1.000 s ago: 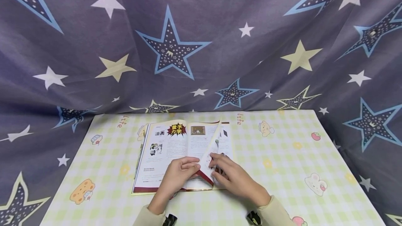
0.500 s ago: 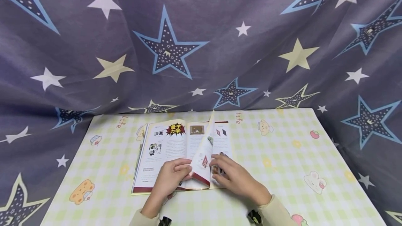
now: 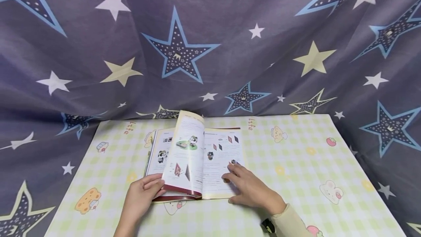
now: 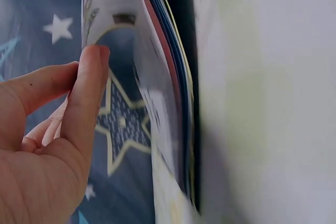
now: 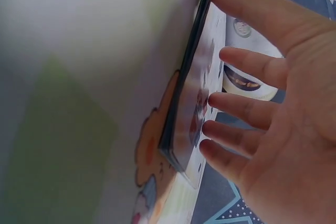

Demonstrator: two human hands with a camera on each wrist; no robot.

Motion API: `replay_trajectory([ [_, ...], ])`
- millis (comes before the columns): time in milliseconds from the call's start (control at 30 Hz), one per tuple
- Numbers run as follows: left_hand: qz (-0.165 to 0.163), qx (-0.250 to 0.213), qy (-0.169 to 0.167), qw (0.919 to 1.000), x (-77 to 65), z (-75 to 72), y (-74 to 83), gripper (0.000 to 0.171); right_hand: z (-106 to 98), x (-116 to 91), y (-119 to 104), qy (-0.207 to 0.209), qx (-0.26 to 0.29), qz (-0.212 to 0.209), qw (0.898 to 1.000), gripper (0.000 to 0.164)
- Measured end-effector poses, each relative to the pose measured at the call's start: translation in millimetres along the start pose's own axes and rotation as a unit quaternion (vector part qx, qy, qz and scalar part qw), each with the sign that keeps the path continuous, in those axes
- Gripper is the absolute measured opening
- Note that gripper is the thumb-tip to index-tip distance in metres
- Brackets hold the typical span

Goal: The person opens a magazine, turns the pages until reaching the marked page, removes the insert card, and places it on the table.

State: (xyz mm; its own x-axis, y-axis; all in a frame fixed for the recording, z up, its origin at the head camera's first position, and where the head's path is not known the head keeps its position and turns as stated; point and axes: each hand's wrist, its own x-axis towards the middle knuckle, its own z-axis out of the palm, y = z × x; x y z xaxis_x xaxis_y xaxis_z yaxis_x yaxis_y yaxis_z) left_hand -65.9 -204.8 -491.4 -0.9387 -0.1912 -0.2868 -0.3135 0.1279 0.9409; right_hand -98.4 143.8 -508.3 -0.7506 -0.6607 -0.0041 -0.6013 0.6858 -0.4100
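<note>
An illustrated book [image 3: 220, 171] lies spread on the table. One page [image 3: 184, 156] stands raised and curls over toward the left side, showing small coloured pictures. My left hand [image 3: 142, 193] pinches the lower outer corner of this page between thumb and fingers. In the left wrist view the left hand [image 4: 58, 114] has its fingertips on the page's edge. My right hand [image 3: 251, 187] rests over the lower right of the book with fingers spread. From the right wrist view, the right hand [image 5: 283, 98] has its fingertips at the page surface and its thumb near the book's lower edge.
A pale green checked tablecloth [image 3: 296, 178] with printed animals and fruit covers the table. Behind the table's far edge hangs a dark purple curtain [image 3: 236, 61] with stars. A black band [image 3: 268, 226] shows at my right sleeve.
My left hand has moved left and carried the page from the right side over the book's middle. The right-hand page is now uncovered. My right hand stays nearly in place, its fingers a little straighter.
</note>
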Motion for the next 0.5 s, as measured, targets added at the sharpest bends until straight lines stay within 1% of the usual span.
replay_trajectory([
  [100, -0.012, 0.001, 0.016, 0.9998, -2.0, -14.0, -5.5, 0.032, 0.6, 0.5, -0.5, -0.007, -0.009, 0.005, 1.000, 0.066],
  [233, -0.025, 0.019, 0.036, 0.9988, -4.4, -27.9, -11.5, 0.034, 0.7, 0.6, -0.9, -0.008, -0.013, 0.007, 1.000, 0.065],
  [367, -0.027, 0.026, 0.045, 0.9983, -6.7, -37.4, -15.3, 0.034, -0.1, 0.7, -0.6, -0.004, -0.017, 0.004, 1.000, 0.062],
  [433, -0.030, 0.028, 0.047, 0.9980, -7.4, -40.8, -16.7, 0.035, -1.3, 0.1, 0.4, 0.001, -0.012, -0.005, 1.000, 0.059],
  [500, -0.034, 0.040, 0.052, 0.9973, -7.4, -43.3, -17.7, 0.035, -2.5, -1.1, 2.2, 0.009, -0.007, -0.020, 1.000, 0.056],
])
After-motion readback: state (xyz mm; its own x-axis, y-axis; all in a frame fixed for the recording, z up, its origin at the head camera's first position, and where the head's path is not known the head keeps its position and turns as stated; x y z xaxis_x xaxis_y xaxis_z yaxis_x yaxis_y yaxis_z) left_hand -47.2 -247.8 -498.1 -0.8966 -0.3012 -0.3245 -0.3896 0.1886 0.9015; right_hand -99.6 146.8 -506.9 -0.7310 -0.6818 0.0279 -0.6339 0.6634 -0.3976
